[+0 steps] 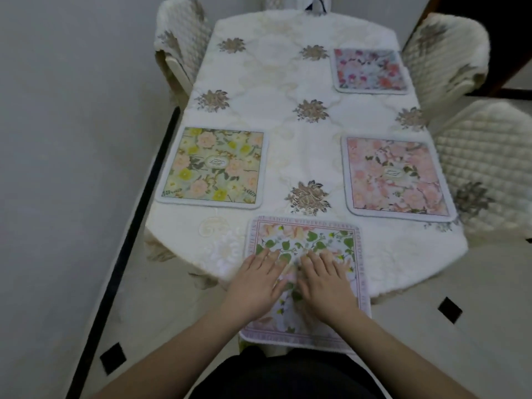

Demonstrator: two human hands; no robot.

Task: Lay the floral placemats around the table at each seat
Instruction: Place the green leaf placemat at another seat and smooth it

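Floral placemats lie at four spots on the tabletop [288, 145], which is covered by a cream quilted cloth with grey-gold flower motifs. The nearest placemat [316, 240], bordered in pale lilac with lettering around its edge and printed with green leaves and peach blooms, sits at the near end with its closest edge hanging past the rim of the tabletop. Both hands rest flat on it, side by side and nearly touching. The left hand [256, 286] has its fingers spread and lies over the mat's left part, its outer fingers at the mat's edge; the right hand [325, 283] is likewise spread, palm down, near the mat's middle — neither hand pinches or grips anything.

On the left side lies a yellow-green placemat [213, 165] with yellow and peach flowers, its outer edge at the rim of the tabletop. Across from it, on the right side, lies a pink placemat [397, 177]. Further back on the right is a purple-and-red placemat [370, 70] — well apart from the pink one.

Quilted cream chairs stand around: one at the far left [181, 36], one at the far right [449, 53], and another on the right nearer the camera [486, 159], beside the pink mat. The floor [475, 341] is pale tile with small black diamond insets.
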